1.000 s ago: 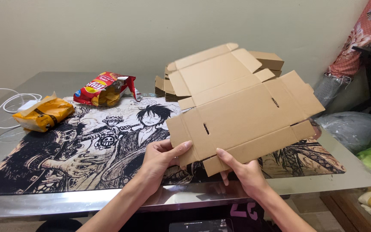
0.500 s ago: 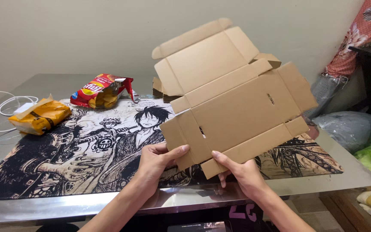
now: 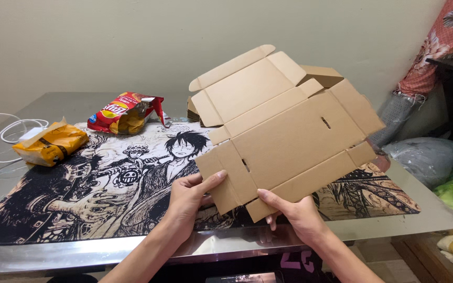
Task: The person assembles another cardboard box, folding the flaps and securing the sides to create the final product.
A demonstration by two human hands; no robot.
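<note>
I hold a flat, unfolded brown cardboard box blank (image 3: 289,131) tilted up above the table, its far flaps raised toward the wall. My left hand (image 3: 190,196) grips its near left corner, thumb on top of a side flap. My right hand (image 3: 294,212) grips the near edge from below, fingers curled under the front flap. Below the blank lies a large black-and-white cartoon-printed mat (image 3: 106,188) on the shiny metal table (image 3: 132,251).
An open red chip bag (image 3: 127,112) and a yellow packet (image 3: 51,144) lie at the mat's far left, with white cables (image 3: 3,131) beside them. More folded cardboard (image 3: 321,74) sits behind the blank. Bags (image 3: 431,157) and a patterned cloth (image 3: 436,47) crowd the right side.
The cardboard blank has been lifted and tilted upward, its far flaps rising toward the wall. Both hands keep the same grip on its near edge.
</note>
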